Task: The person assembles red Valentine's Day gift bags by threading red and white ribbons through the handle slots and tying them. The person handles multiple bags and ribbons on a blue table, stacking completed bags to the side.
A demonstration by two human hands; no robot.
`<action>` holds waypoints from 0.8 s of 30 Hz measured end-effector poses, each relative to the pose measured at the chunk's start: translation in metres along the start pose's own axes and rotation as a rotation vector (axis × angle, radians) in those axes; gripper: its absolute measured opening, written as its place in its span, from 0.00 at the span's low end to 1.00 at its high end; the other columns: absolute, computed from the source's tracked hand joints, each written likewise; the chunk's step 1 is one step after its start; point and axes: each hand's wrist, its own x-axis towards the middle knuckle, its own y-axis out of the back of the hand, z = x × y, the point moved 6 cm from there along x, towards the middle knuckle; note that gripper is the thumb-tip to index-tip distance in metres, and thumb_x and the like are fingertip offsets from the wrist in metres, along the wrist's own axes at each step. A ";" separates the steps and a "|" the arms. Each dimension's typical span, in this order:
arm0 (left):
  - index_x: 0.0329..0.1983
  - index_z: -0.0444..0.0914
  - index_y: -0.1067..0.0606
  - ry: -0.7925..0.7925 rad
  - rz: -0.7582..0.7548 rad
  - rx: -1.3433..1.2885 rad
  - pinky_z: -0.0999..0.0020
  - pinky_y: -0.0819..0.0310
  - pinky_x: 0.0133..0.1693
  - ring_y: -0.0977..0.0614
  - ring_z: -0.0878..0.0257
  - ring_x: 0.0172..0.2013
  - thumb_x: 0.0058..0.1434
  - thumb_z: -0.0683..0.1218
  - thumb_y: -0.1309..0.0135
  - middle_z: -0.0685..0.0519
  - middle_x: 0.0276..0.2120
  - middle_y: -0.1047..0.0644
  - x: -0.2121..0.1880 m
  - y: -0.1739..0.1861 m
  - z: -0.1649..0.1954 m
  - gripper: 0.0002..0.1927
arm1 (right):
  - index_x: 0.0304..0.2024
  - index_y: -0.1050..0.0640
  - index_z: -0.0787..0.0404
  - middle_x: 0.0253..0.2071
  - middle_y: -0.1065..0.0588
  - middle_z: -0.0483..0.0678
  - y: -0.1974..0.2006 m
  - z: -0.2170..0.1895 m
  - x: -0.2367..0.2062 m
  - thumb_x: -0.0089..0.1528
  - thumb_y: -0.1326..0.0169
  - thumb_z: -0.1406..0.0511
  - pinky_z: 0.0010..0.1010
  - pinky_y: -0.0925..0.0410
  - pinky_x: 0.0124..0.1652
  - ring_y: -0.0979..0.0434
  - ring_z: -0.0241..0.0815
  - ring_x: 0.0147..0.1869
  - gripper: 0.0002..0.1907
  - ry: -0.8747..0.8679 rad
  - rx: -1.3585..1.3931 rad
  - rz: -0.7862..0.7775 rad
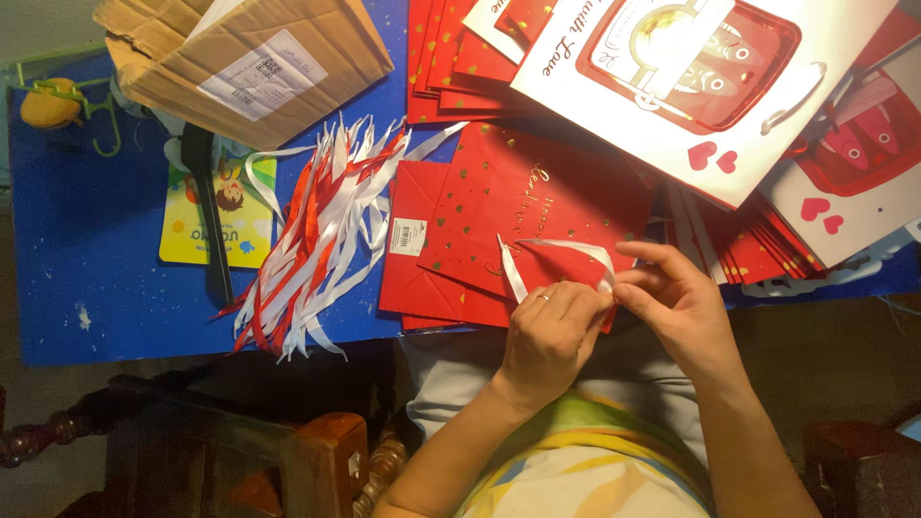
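Both hands, left hand [552, 331] and right hand [672, 293], are pinching a white ribbon [561, 251] over the red paper bag [523, 211]; loose grip risks it slipping free.

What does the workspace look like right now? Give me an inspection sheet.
Surface: blue table, paint-flecked.
Job's things: white ribbon looped over a red gift bag.
Clutter: pile of red and white ribbons, cardboard box, white gift bags, yellow card.
Hands: left hand and right hand both pinch the ribbon.
Cables: nothing seen.
Surroundings: wooden chair at lower left.
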 end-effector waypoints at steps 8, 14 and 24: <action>0.44 0.36 0.24 0.334 -0.030 -0.490 0.68 0.20 0.40 0.16 0.62 0.37 0.65 0.39 0.38 0.51 0.37 0.19 -0.017 -0.015 -0.021 0.07 | 0.69 0.32 0.66 0.47 0.22 0.52 0.002 0.009 0.003 0.65 0.44 0.72 0.31 0.30 0.52 0.22 0.39 0.49 0.29 -0.088 0.324 -0.017; 0.47 0.33 0.26 0.569 -0.069 -0.927 0.72 0.18 0.42 0.17 0.69 0.39 0.70 0.38 0.44 0.51 0.39 0.18 -0.031 -0.036 -0.040 0.05 | 0.64 0.29 0.65 0.46 0.20 0.54 0.014 0.015 -0.002 0.65 0.43 0.70 0.37 0.29 0.52 0.20 0.43 0.51 0.24 -0.067 0.457 0.038; 0.50 0.31 0.25 0.623 -0.181 -0.894 0.73 0.19 0.43 0.16 0.69 0.39 0.68 0.38 0.42 0.50 0.39 0.17 -0.044 -0.038 -0.036 0.09 | 0.58 0.24 0.64 0.46 0.20 0.53 0.028 0.018 -0.006 0.68 0.42 0.70 0.38 0.29 0.56 0.20 0.43 0.52 0.15 0.010 0.525 0.071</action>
